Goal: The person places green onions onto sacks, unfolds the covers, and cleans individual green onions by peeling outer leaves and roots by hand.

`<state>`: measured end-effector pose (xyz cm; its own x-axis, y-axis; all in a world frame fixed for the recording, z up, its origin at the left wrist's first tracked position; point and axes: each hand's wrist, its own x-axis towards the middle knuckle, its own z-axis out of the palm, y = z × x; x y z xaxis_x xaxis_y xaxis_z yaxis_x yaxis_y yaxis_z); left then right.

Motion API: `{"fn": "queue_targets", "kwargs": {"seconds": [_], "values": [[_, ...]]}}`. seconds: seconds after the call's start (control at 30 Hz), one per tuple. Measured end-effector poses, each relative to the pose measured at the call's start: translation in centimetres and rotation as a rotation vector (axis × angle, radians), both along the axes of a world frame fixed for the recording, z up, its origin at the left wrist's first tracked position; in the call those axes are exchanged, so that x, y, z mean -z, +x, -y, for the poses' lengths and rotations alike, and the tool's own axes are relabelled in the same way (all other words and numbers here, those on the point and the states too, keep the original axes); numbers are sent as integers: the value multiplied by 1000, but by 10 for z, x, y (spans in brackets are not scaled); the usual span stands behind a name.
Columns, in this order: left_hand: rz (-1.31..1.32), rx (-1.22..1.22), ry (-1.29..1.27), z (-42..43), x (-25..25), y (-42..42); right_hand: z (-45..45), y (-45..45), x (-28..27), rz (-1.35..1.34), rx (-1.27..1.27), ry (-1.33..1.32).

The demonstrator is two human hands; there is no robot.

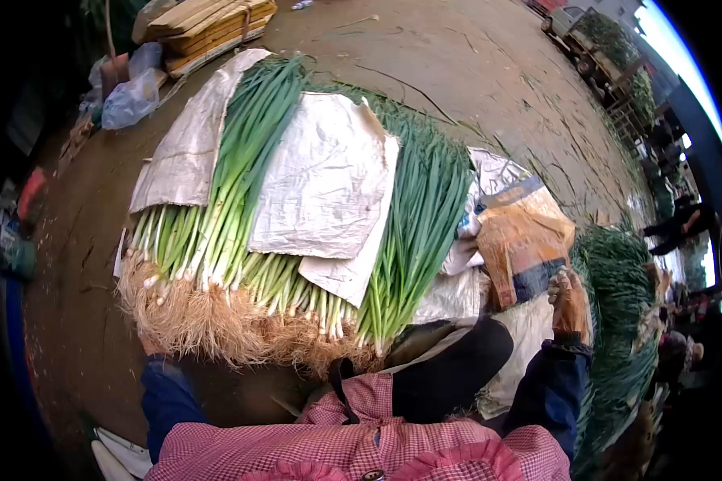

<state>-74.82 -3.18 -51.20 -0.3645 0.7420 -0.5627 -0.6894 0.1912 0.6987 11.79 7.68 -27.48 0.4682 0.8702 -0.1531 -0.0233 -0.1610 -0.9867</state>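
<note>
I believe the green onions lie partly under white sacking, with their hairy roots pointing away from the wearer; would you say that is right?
Not quite: in the head view, the hairy roots point toward the wearer, and the leaves point away. The green onions do lie partly under white sacking.

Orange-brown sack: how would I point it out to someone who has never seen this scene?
Start from the big spread of green onions filling the middle of the view. Just to its right in the picture, by the person's right hand, lies the orange-brown sack with dark bands. Its colour sets it apart from the whitish sheets lying over the onions.
</note>
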Motion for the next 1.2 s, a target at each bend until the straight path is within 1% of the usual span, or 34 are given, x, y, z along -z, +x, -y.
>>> {"fn": "queue_targets", "kwargs": {"seconds": [0.03, 0.1, 0.13, 0.2, 0.23, 0.27, 0.3, 0.33, 0.37, 0.43, 0.47, 0.5, 0.53, 0.57, 0.6, 0.63, 0.7, 0.77, 0.83, 0.87, 0.9, 0.93, 0.97, 1.0, 1.03, 1.1, 1.13, 1.17, 1.2], "values": [[-19, -42, -166, 14, 2, 8, 61, 64, 11, -201, 123, 27], [-9, -35, -437, 37, 16, 33, 175, 69, -7, 47, 510, 10], [12, 22, -541, 45, 21, 54, 225, 78, -6, 44, 606, 8], [29, 250, -705, 49, 21, 107, 320, 94, 2, -7, 781, 8], [-13, 402, -759, 43, 10, 139, 361, 100, 13, -45, 811, 52], [-266, 611, -752, 30, -24, 195, 378, 79, 11, 100, 944, -17], [-450, 946, -672, 13, -47, 234, 399, 73, 18, 98, 959, -38], [-545, 1169, -555, -3, -78, 276, 410, 61, 26, 100, 960, -45], [-633, 1386, -429, -18, -107, 313, 410, 46, 31, 117, 979, -156], [-604, 1391, -37, -50, -144, 378, 426, 34, 79, 212, 875, -307], [-576, 1455, 108, -66, -164, 412, 428, 20, 107, 150, 843, -359], [-540, 1510, 258, -82, -186, 449, 424, 3, 124, 116, 693, -405], [-505, 1546, 381, -89, -211, 489, 417, -15, 139, -29, 562, -493], [-463, 1576, 494, -88, -233, 528, 423, -24, 174, 290, 352, -585], [-447, 1613, 595, -82, -250, 567, 413, -36, 165, 415, 317, -716], [-428, 1643, 696, -71, -261, 607, 411, -37, 177, 532, 380, -741], [-376, 1862, 690, -41, -268, 677, 406, -21, 178, 592, 712, -809], [-294, 2114, 702, 3, -257, 737, 413, 20, 190, 787, 1006, -835], [-388, 2397, 805, 37, -211, 786, 429, 70, 198, 756, 1094, -849], [-704, 2458, 1039, 58, -197, 807, 432, 91, 192, 681, 1162, -934], [-1037, 2471, 1281, 78, -181, 826, 432, 110, 178, 602, 1228, -1019], [-1165, 2368, 1504, 94, -155, 840, 433, 126, 160, 506, 1140, -1166], [-1282, 2247, 1724, 109, -128, 851, 438, 139, 163, 540, 1052, -1266], [-1376, 2309, 1753, 122, -112, 863, 450, 145, 169, 641, 967, -1233], [-1361, 2348, 1759, 128, -95, 870, 466, 147, 177, 736, 882, -1202], [-1329, 2058, 2005, 142, -64, 878, 530, 149, 190, 1071, 946, -1033], [-1363, 2123, 1967, 146, -59, 880, 569, 150, 194, 1153, 998, -1065], [-1459, 2158, 1937, 150, -51, 879, 613, 148, 197, 1229, 1054, -1107], [-1502, 2213, 1911, 155, -48, 878, 663, 143, 197, 1109, 1052, -1262]]}}
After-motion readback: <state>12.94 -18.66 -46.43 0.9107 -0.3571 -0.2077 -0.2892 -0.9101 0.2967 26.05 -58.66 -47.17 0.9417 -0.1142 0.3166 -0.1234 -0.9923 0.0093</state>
